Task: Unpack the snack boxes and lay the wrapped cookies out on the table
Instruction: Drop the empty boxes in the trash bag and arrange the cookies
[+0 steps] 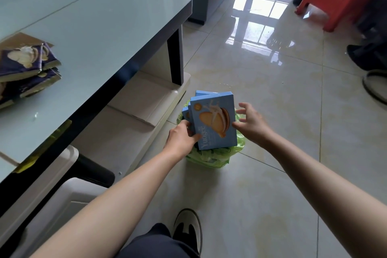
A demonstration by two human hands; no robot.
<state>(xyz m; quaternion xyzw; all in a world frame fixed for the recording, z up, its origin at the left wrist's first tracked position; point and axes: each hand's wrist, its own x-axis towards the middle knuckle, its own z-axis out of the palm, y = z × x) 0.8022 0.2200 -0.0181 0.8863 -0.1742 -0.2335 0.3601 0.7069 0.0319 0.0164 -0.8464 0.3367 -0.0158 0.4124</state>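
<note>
Tiled floor (272, 100), blue boxes (213, 121) between hands (left (182, 138) gripping)

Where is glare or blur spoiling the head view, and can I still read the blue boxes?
Head view: window glare washes out the floor tiles beyond the table; edges bow from the wide lens; the right hand is slightly motion-blurred; the blue boxes, gripped by the left hand, are evenly lit and sharp, front print legible.
</note>
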